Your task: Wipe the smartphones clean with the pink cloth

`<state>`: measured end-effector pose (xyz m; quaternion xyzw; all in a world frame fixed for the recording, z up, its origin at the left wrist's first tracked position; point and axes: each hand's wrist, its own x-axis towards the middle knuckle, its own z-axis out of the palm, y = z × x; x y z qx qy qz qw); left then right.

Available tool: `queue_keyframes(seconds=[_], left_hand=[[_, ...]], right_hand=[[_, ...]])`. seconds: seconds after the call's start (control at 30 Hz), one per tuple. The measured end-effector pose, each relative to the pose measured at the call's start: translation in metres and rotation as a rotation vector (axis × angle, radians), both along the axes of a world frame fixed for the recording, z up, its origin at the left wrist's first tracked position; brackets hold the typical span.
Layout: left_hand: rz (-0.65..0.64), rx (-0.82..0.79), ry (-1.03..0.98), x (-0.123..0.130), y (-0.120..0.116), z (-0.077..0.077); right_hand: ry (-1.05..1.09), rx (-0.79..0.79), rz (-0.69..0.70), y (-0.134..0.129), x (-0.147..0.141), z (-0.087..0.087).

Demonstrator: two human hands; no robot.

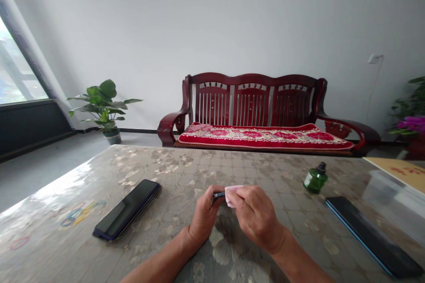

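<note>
In the middle of the view, my left hand (204, 214) is closed on a slim, dark, flat object (219, 195). It is seen edge-on, so I cannot tell its kind. My right hand (257, 214) pinches a pale pink cloth (231, 195) over the right end of that object. The cloth covers this end, and the fingers hide much of the rest. Both hands are held close together just above the table's near half.
A patterned cover lies on the table (186, 172). One dark phone (128, 210) lies left, another phone (370, 234) right. Near the right one are a green bottle (315, 178) and a clear plastic box (388, 203). Coloured rubber bands (79, 214) lie far left. Behind stands a wooden bench (252, 101).
</note>
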<state>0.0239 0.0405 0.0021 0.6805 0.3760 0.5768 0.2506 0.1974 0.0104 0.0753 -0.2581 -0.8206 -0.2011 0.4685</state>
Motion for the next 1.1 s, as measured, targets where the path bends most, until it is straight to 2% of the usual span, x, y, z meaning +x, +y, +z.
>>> queue_keyframes(seconds=[0.13,0.37,0.67,0.9,1.1], left_hand=[[-0.001,-0.007,-0.006,0.0,0.0,-0.001],[-0.006,-0.033,-0.001,0.0,0.001,0.0],[0.001,-0.031,0.006,0.0,0.003,-0.001],[0.016,-0.061,0.014,0.001,0.005,0.003],[0.011,-0.073,0.006,0.003,0.007,0.004]], right_hand=[[-0.002,-0.011,0.006,-0.001,-0.002,0.0],[0.018,0.019,-0.018,0.009,0.017,-0.001],[-0.029,0.034,-0.004,0.0,-0.003,0.004],[0.026,0.014,-0.022,0.011,0.019,0.0],[-0.01,0.008,-0.016,0.004,0.0,0.0]])
